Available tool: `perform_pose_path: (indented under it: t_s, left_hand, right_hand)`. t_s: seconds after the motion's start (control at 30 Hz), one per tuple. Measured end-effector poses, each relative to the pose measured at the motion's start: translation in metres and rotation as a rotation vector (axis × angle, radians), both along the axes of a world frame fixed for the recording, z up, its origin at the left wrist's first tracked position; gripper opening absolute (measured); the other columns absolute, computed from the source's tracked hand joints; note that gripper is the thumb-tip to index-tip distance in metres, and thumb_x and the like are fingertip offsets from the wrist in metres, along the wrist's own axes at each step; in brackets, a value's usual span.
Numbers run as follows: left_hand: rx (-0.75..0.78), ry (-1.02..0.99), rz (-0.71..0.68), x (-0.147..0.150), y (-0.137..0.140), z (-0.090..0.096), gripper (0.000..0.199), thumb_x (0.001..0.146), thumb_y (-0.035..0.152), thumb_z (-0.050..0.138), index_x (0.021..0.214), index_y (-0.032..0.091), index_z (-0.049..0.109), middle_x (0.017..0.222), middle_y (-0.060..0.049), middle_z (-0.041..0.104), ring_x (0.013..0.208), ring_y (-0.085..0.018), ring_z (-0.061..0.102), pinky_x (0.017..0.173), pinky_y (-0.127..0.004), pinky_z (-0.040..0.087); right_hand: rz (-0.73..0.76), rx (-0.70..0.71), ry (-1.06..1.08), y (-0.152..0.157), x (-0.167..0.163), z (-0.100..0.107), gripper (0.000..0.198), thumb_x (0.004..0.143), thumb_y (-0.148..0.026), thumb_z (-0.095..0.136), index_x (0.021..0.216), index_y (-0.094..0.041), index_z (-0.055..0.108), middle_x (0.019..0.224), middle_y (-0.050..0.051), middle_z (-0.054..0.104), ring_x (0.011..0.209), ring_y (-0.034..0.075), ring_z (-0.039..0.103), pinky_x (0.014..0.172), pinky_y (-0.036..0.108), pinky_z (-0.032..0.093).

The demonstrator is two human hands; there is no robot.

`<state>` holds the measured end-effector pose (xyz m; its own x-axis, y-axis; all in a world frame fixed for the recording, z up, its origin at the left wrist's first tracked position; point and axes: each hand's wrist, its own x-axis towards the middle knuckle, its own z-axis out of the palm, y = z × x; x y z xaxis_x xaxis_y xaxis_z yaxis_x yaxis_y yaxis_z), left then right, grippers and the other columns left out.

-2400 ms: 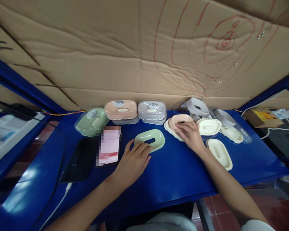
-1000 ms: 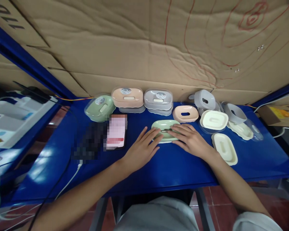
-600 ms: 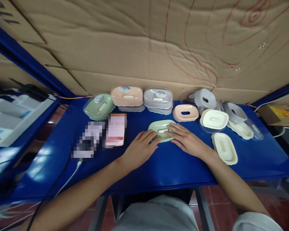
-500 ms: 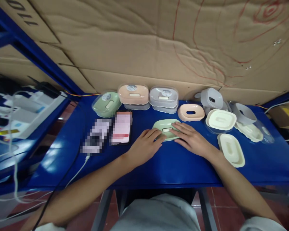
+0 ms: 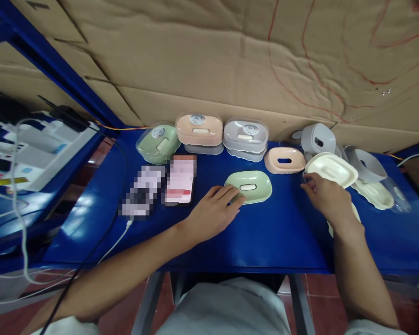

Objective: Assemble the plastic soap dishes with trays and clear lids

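Note:
A green soap dish [image 5: 261, 186] with a pale insert in its middle lies on the blue table. My left hand [image 5: 212, 209] holds its left end, fingertips over the rim. Farther right, my right hand [image 5: 323, 197] is closed, thumb and fingers pinching the edge of a clear plastic cover [image 5: 304, 178]. On that cover a cream soap dish [image 5: 331, 168] is tilted up; the hand hides part of both. Another cream dish [image 5: 355, 214] lies mostly hidden behind my right wrist.
Along the back stand covered green [image 5: 158, 144], peach [image 5: 199, 130] and grey [image 5: 245, 136] soap dishes. A peach ring-shaped part [image 5: 285, 160] and grey parts [image 5: 317, 138] sit to the right. Two phones [image 5: 179, 179] lie at left, one on a white cable [image 5: 117, 242]. Cardboard [image 5: 181, 60] walls the back.
My right hand has left the green dish and moved right to the clear cover, and the cream dish on it has tilted. My left hand stays on the green dish.

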<state>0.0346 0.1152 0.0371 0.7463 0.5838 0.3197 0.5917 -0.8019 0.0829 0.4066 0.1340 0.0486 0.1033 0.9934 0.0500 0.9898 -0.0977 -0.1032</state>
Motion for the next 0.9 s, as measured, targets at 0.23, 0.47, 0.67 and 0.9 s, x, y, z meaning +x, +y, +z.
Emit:
perform_pose_path:
  t_s: [0.23,0.47,0.67,0.9]
  left_hand:
    - [-0.019,-0.013,0.005,-0.003,0.001,0.003,0.020,0.109,0.024,0.059,0.127,0.017,0.065,0.131,-0.013,0.070,0.126,-0.030,0.067,0.103,-0.046,0.055]
    - [-0.043,-0.149,0.074,-0.005,0.003,-0.006,0.020,0.105,0.024,0.066,0.124,0.019,0.063,0.129,-0.013,0.067,0.117,-0.030,0.070,0.096,-0.046,0.063]
    - [-0.092,-0.270,0.167,-0.004,0.004,-0.009,0.060,0.103,0.029,0.071,0.156,0.025,0.044,0.160,-0.020,0.047,0.145,-0.037,0.057,0.110,-0.052,0.062]
    - [-0.143,-0.295,0.144,-0.006,0.007,-0.014,0.054,0.105,0.028,0.067,0.155,0.025,0.046,0.161,-0.020,0.049,0.148,-0.037,0.056,0.117,-0.056,0.058]
  right_hand:
    - [0.183,0.354,0.737,-0.013,-0.033,0.029,0.037,0.100,-0.047,0.070,0.133,-0.030,0.069,0.091,0.003,0.073,0.078,0.023,0.071,0.079,0.040,0.059]
    - [0.213,0.305,1.236,-0.014,-0.046,0.025,0.035,0.105,-0.041,0.061,0.140,-0.040,0.064,0.094,0.002,0.068,0.079,0.022,0.070,0.077,0.044,0.064]
    - [0.289,0.151,1.111,-0.009,-0.074,-0.007,0.034,0.110,-0.044,0.053,0.139,-0.030,0.064,0.100,0.004,0.074,0.091,0.022,0.075,0.088,0.043,0.066]
    - [0.504,0.307,0.450,-0.023,-0.090,-0.008,0.047,0.112,-0.040,0.052,0.157,-0.028,0.056,0.151,0.014,0.064,0.140,0.032,0.063,0.117,0.053,0.055]
